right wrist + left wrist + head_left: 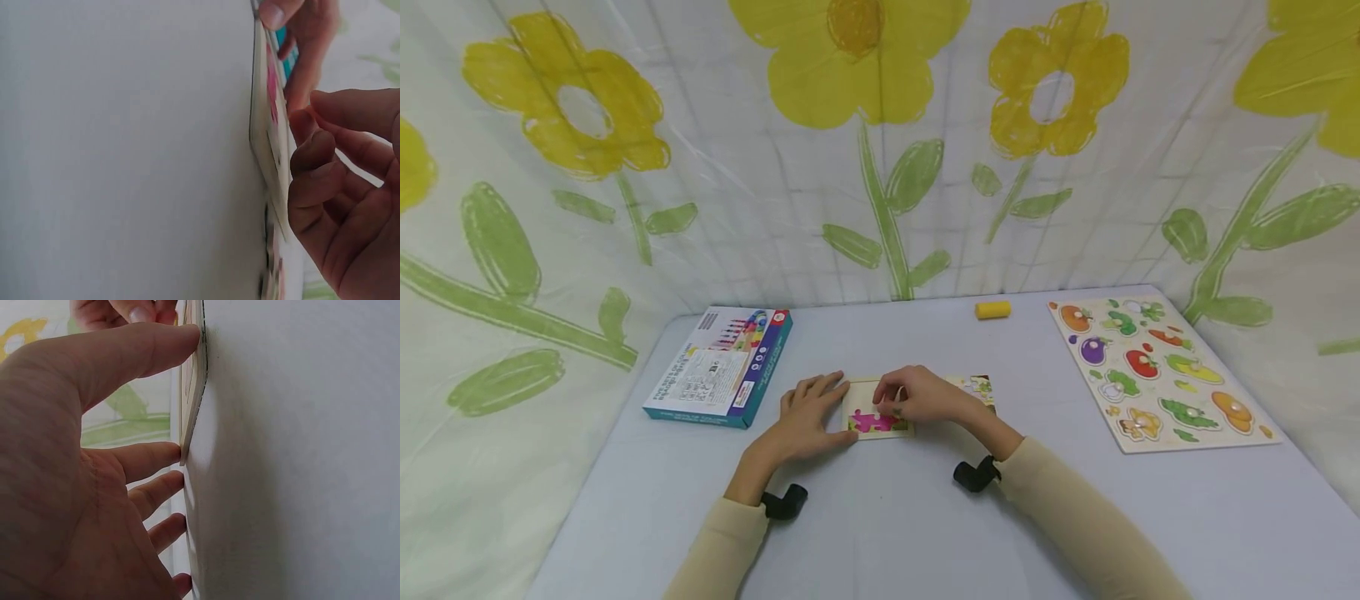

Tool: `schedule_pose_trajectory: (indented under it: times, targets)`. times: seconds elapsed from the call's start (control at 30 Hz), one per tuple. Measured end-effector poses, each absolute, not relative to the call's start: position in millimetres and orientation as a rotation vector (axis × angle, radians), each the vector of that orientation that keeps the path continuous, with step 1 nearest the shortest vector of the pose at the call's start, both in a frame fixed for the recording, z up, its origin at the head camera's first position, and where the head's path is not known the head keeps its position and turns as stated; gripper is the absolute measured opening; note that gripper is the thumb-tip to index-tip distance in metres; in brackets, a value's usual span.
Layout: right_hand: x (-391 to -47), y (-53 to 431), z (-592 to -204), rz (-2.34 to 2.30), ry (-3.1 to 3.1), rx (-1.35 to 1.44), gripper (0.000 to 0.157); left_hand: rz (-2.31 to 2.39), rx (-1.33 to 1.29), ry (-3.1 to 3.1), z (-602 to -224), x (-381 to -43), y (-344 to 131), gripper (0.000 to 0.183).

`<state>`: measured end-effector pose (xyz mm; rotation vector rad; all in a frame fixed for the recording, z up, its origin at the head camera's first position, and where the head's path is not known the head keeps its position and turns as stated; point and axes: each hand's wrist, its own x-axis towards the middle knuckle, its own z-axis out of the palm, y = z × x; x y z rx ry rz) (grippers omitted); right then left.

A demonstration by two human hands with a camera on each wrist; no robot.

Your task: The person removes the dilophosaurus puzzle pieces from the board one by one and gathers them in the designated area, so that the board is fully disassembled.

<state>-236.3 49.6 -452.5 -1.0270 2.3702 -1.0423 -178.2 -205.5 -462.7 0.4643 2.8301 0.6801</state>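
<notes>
A small wooden puzzle tray [859, 382] lies at the middle of the table, with pink jigsaw pieces [867, 421] along its near part. My left hand [808, 421] spreads its fingers at the tray's left side, thumb along the near edge. In the left wrist view, the thumb and forefinger touch the tray's rim [192, 412], and the other fingertips rest on the table. Over the right part of the tray, my right hand [921, 396] curls its fingers, thumb and forefinger together in a pinch on what looks like a puzzle piece, mostly hidden by the fingers.
Loose puzzle pieces [979, 385] lie just right of the tray, partly behind the right hand. A boxed set [715, 367] is at the left. A yellow cylinder [992, 310] lies at the back, and a vegetable puzzle board [1105, 404] at the right. Flowered sheeting [737, 242] hangs behind.
</notes>
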Motion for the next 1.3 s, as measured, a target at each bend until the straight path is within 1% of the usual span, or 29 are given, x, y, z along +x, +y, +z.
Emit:
schedule_pose_trajectory:
  times: [0.13, 0.37, 0.5, 0.77, 1.3]
  targets:
    - [-236, 37, -453, -1.002, 2.376, -1.060, 0.011, 0.697, 0.476, 2.828, -462, -178, -205, 0.088]
    - [-233, 25, -452, -0.923, 2.365, -1.076, 0.022, 0.711, 0.480, 2.830, -461, -177, -206, 0.087]
    - [-233, 22, -454, -0.889, 2.360, -1.054, 0.026, 0.713, 0.476, 2.835, -462, -176, -206, 0.087]
    - [-234, 22, -458, -0.878, 2.376, -1.036, 0.025, 0.718, 0.473, 2.832, -462, -176, -205, 0.087]
    - [-226, 25, -453, -0.963, 2.372, -1.034, 0.022, 0.730, 0.473, 2.829, -462, -177, -205, 0.087]
